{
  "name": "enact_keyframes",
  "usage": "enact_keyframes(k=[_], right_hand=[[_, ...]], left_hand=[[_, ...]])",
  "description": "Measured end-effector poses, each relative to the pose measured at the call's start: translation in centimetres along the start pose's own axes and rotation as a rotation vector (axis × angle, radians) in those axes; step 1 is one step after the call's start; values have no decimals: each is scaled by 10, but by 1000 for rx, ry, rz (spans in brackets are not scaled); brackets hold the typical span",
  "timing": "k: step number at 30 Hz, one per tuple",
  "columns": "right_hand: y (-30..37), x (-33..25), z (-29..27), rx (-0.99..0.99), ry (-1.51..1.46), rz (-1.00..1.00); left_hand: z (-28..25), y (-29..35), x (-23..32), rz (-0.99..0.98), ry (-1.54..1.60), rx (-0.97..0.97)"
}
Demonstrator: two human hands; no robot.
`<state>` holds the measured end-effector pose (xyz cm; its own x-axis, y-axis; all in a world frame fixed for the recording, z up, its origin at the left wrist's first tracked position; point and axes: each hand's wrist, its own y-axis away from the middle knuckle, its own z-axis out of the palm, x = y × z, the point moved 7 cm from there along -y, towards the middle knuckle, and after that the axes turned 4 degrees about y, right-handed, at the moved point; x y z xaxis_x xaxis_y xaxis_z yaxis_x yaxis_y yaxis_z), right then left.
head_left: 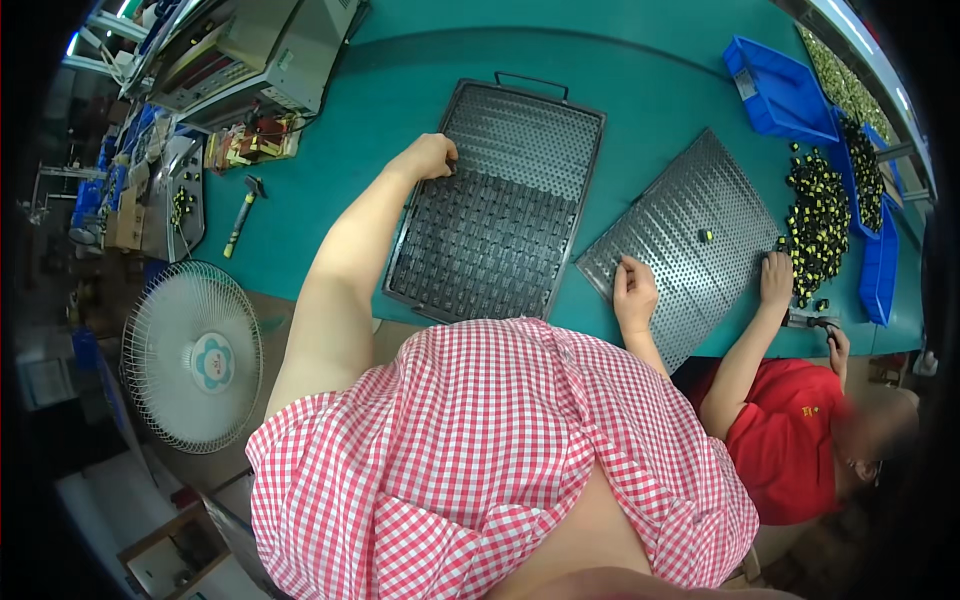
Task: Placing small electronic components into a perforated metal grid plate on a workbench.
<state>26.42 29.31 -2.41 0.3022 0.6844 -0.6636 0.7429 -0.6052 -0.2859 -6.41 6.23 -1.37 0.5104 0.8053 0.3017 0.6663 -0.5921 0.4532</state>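
Black perforated tray (530,135) lies across the middle of the green table (370,110), its handle (532,80) at the far end; rows of black pieces (490,250) fill the near part, while the far part shows bare holes. Our left hand (426,157) reaches over the tray's left edge, near where the filled rows stop, thumb and fingers bent close together; we cannot tell whether they grip a piece. Our right hand (635,292) is at the left corner of a grey perforated plate (680,210), fingers curled narrow, and we cannot make out whether anything is held there. The plate lies askew just right of the tray, a lone black-and-yellow part (707,236) on it. At right, a co-worker in red (770,435) has one hand (775,278) by the plate's right edge, beside a heap of similar parts (820,220); a blue bin (785,95) sits farther off. At left, we see a hammer (240,220) on the table and, nearer, a fan (195,355).
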Motion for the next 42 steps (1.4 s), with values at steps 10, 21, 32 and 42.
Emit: enact_keyframes(k=[10, 21, 32, 42], right_hand=[[-1, -4, -3, 11, 14, -9], [-8, 1, -2, -96, -63, 101], [-7, 1, 0, -88, -29, 61], [-10, 4, 0, -121, -40, 87]], left_hand=[[5, -6, -5, 20, 53, -13], [2, 1, -6, 33, 73, 130], [3, -11, -12, 6, 57, 54], [4, -9, 1, 180, -71, 61]])
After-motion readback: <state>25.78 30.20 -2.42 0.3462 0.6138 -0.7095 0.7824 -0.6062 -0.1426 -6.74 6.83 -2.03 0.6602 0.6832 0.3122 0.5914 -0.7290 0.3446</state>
